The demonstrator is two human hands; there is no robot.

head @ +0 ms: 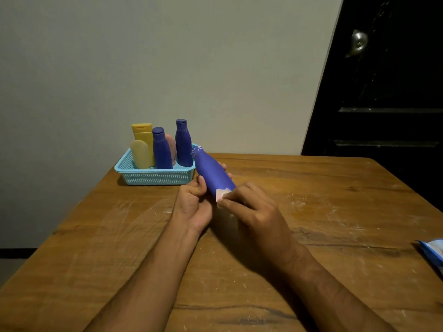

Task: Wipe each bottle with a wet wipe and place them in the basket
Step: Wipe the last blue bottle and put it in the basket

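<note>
A dark blue bottle (214, 174) lies tilted over the table, its far end pointing at the basket. My left hand (193, 202) grips it from below and the left side. My right hand (251, 207) presses a white wet wipe (221, 195) against the bottle's near end. A light blue mesh basket (153, 177) stands at the table's far left edge. Inside it stand two dark blue bottles (161, 152) (183, 143), a yellow bottle (143, 135), a pale yellow bottle (141, 154) and a pink one (171, 146), partly hidden.
The wooden table (311, 212) has scuffed pale marks. A blue and white wipes packet (432, 254) lies at the right edge, cut off by the frame. A grey wall is behind, and a dark door (383, 92) stands at the right.
</note>
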